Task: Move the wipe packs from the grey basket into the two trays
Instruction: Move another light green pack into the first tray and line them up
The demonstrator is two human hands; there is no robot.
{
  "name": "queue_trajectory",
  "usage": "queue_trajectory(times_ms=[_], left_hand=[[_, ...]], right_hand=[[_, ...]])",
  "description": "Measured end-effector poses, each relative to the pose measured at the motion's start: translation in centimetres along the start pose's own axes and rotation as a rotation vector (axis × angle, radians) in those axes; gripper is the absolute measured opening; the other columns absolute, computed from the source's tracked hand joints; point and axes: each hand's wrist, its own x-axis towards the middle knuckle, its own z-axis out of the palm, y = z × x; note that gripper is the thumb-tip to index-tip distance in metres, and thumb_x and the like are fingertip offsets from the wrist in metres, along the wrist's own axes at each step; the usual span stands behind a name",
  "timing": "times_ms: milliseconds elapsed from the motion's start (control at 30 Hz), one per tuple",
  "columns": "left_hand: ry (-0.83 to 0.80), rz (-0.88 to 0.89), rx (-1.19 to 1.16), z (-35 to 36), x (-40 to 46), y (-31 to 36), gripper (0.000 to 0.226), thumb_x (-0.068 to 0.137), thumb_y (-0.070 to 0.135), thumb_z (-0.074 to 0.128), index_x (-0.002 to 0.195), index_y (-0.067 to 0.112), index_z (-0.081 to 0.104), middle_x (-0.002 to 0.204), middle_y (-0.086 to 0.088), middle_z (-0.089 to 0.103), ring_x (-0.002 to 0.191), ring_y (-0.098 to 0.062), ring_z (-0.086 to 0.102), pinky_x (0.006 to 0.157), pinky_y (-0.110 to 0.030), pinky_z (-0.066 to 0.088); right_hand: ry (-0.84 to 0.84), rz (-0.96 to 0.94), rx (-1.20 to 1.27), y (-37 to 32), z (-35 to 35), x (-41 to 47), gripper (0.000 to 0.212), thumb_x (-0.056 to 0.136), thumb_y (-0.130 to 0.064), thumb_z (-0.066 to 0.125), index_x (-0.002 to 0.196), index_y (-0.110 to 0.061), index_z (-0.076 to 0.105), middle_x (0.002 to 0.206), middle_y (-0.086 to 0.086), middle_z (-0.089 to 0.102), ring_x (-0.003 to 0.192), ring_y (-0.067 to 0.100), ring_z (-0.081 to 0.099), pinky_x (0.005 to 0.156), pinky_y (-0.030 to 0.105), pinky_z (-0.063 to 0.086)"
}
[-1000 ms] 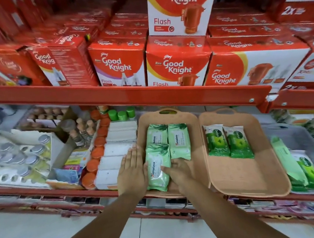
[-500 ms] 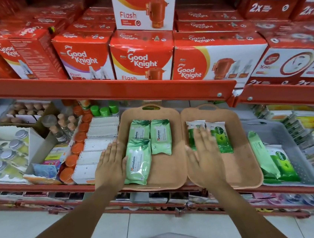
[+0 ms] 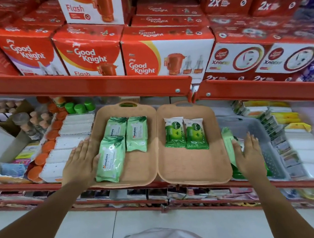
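**Hands at tray and basket, both flat and empty**

Fingers (image 3: 250, 140) of the right hand (image 3: 250, 155) are straight and slightly apart, palm down, holding nothing; the hand is over the near part of the grey basket (image 3: 259, 127), above the wipe packs left in it. One pale green pack (image 3: 227, 142) stands on edge against the basket's left wall; a darker green pack (image 3: 237, 172) shows under the wrist.

Left hand (image 3: 81, 161): fingers extended, close together, palm down, at the left rim of the left tray (image 3: 138, 171). Thumb touches the near Himalaya pack (image 3: 111, 160); no grasp.

Left tray: three Himalaya packs, two side by side at the far end (image 3: 115, 130) (image 3: 137, 133), the third nearer, overlapping the far-left one.

Right tray (image 3: 192, 167): two Dettol packs (image 3: 174, 132) (image 3: 195, 134) side by side, touching, at the far end; near half bare.

Trays touch along their inner rims; basket just right of the right tray. All sit on the lower red shelf (image 3: 121, 188). Red boxes (image 3: 89, 54) fill the shelf above.
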Motion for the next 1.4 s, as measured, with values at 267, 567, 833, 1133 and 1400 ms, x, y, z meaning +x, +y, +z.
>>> queue_trajectory(times_ms=[267, 567, 833, 1133, 1400], left_hand=[[-0.003, -0.005, -0.004, 0.1, 0.0, -0.1, 0.067, 0.092, 0.047, 0.014, 0.146, 0.009, 0.013, 0.152, -0.015, 0.024, 0.14, -0.026, 0.018, 0.107, -0.016, -0.016], [0.015, -0.014, 0.013, 0.3, 0.1, 0.1, 0.069, 0.09, 0.051, 0.01, 0.146, 0.01, 0.005, 0.153, -0.014, 0.018, 0.141, -0.024, 0.014, 0.104, -0.013, -0.02], [0.003, -0.002, 0.029, 0.3, 0.1, -0.2, 0.07, 0.09, 0.051, 0.01, 0.147, 0.01, 0.01, 0.153, -0.015, 0.02, 0.141, -0.026, 0.015, 0.11, -0.022, -0.013], [-0.019, -0.012, 0.019, -0.1, 0.1, 0.0, 0.07, 0.09, 0.05, 0.011, 0.145, 0.007, 0.014, 0.152, -0.016, 0.021, 0.14, -0.028, 0.018, 0.104, -0.013, -0.02], [-0.001, -0.005, 0.017, 0.6, 0.3, -0.5, 0.073, 0.088, 0.053, 0.007, 0.146, 0.008, 0.009, 0.154, -0.012, 0.015, 0.142, -0.025, 0.012, 0.113, -0.032, -0.002]], right_hand=[[-0.318, 0.196, 0.232, 1.1, -1.9, 2.9, 0.063, 0.095, -0.051, 0.035, 0.147, -0.017, 0.03, 0.149, 0.018, 0.039, 0.135, 0.037, 0.036, 0.109, 0.044, 0.028], [-0.427, 0.382, 0.548, 1.5, -3.1, 5.2, 0.104, 0.045, -0.064, 0.077, 0.123, 0.001, 0.056, 0.14, 0.013, 0.05, 0.128, 0.027, 0.046, 0.105, 0.037, 0.035], [-0.362, 0.37, 0.496, 1.1, -3.9, 4.1, 0.131, 0.019, -0.071, 0.077, 0.131, -0.012, 0.043, 0.145, 0.013, 0.042, 0.127, 0.032, 0.045, 0.094, 0.04, 0.043], [-0.324, 0.301, 0.508, 1.1, -4.8, 3.5, 0.081, 0.077, -0.026, 0.077, 0.142, -0.005, 0.033, 0.149, 0.012, 0.036, 0.132, 0.031, 0.04, 0.091, 0.035, 0.039], [-0.352, 0.272, 0.622, 0.1, -7.7, 1.9, 0.035, 0.082, -0.004, 0.068, 0.114, -0.004, 0.054, 0.098, 0.009, 0.06, 0.08, 0.016, 0.056, 0.064, 0.025, 0.043]])
